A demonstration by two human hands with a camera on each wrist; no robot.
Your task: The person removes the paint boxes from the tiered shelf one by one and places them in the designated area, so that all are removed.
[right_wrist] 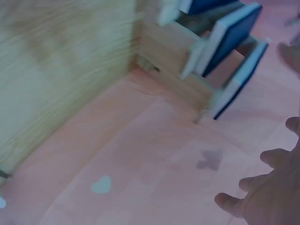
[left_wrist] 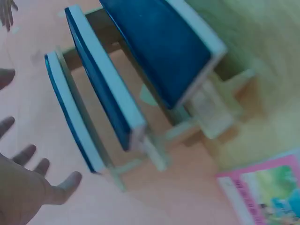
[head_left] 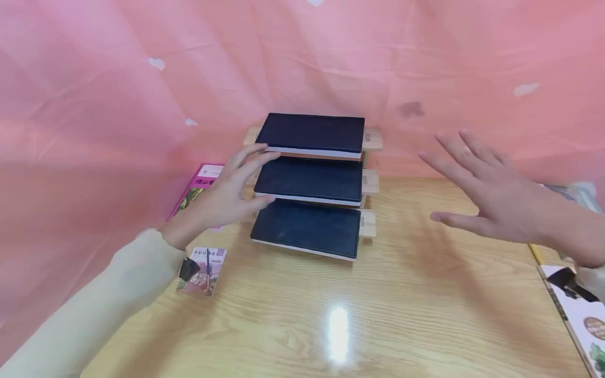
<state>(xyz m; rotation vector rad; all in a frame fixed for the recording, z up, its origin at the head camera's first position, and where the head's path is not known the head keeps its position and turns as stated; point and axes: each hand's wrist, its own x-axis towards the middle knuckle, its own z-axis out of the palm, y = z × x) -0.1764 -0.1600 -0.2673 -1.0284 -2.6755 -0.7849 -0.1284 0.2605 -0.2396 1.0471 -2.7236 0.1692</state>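
Note:
Three dark blue rectangular slabs with white edges lie on a light wooden tiered rack (head_left: 373, 139), one per step: a top slab (head_left: 312, 131), a middle slab (head_left: 309, 178) and a bottom slab (head_left: 307, 228). My left hand (head_left: 224, 191) hovers by the rack's left side, its fingers loosely extended and overlapping the slabs' left edges in the head view. In the left wrist view, that hand (left_wrist: 28, 192) has nothing in its grasp. Well to the right of the rack, my right hand (head_left: 501, 197) is raised over the table with fingers spread, holding nothing.
Left of the rack lie a magenta-edged book (head_left: 203, 182) and a small booklet (head_left: 196, 286) with a thin dark stick on it. At the right edge are a white book (head_left: 574, 315), a yellow stick (head_left: 536, 254) and a clear plastic packet (head_left: 583, 195). Pink cloth (head_left: 302, 58) hangs behind.

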